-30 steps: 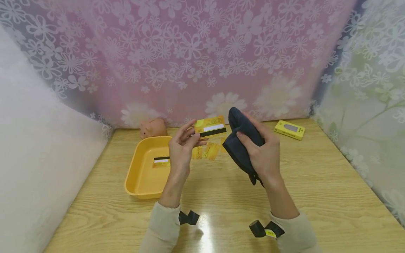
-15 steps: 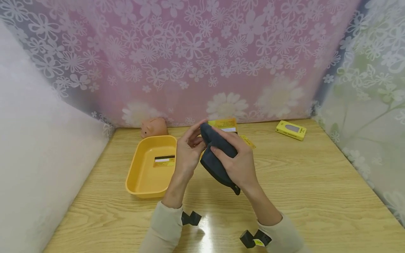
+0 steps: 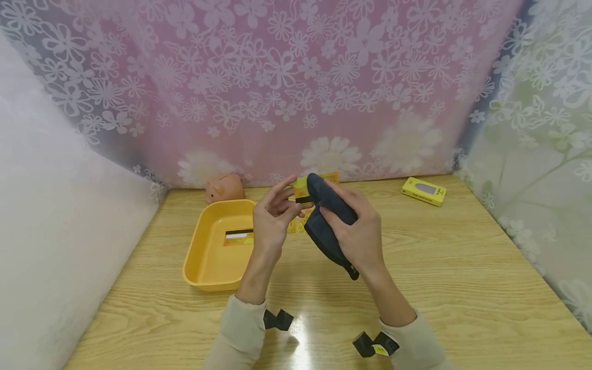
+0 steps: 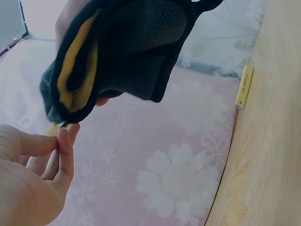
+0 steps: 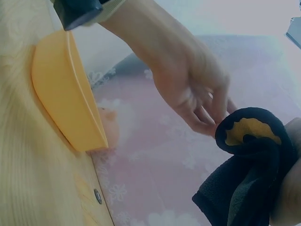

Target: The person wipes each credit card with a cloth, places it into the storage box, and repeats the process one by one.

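Observation:
My left hand [image 3: 270,228] pinches the left end of a yellow-orange card [image 3: 302,190] with a black stripe, held up above the table. In my right hand [image 3: 359,234] is a folded dark blue cleaning cloth [image 3: 329,223], with black edging and a loop at its lower end. The cloth overlaps the middle of the card, whose far corner shows beyond it. Seen from the left wrist, the folded cloth [image 4: 141,47] has a yellow inner side, and its fold sits right at the left fingertips [image 4: 63,136]. Most of the card is hidden there.
A yellow plastic basin [image 3: 196,257] stands left of the hands, with another striped card [image 3: 238,237] lying inside. Behind it sits a pink piggy bank [image 3: 225,188]. More yellow cards [image 3: 300,223] lie on the table beyond the hands. A yellow box [image 3: 423,191] is at the back right.
My right hand has brought the cloth leftward over the card, reaching the left fingers half a second ago. Since then it has shifted slightly back right. The left hand still pinches the card.

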Motion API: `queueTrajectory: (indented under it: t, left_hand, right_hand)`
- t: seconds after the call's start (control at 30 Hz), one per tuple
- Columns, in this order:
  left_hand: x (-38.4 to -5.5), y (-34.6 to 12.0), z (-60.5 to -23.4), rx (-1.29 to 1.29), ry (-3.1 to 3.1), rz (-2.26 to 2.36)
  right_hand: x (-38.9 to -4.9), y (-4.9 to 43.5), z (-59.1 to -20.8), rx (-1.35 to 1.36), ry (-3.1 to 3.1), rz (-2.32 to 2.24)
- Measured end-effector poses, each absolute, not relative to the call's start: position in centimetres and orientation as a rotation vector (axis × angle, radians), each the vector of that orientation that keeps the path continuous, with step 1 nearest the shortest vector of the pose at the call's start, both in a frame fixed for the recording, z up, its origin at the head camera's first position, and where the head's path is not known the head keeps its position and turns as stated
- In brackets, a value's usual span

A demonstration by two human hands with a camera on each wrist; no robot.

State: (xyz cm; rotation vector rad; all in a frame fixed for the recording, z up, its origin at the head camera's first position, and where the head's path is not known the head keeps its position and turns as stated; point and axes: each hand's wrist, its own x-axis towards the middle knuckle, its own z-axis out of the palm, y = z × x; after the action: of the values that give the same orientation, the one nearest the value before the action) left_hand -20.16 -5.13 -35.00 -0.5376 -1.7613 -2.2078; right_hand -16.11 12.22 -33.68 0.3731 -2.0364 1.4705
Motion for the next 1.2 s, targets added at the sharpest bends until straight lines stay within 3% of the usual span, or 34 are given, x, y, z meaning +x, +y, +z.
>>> queueTrajectory:
  t: [0.43,0.87,1.2]
  left_hand:
    - [-20.2,-5.3,-34.5,-0.438,-1.773,-2.191]
    - [-19.6,-4.5,-35.1,-0.368,-1.887,-2.100]
    - [-19.8,-4.6,-34.9,-0.302,-1.852,-2.146]
  right_hand:
    - [-16.9,14.8,-32.9,0.209,-1.995,1.507]
    - [-15.6,11.1,-34.3,0.471,-2.136,1.497]
    - [-16.2,12.2,-33.8,0.336,-2.156,1.422]
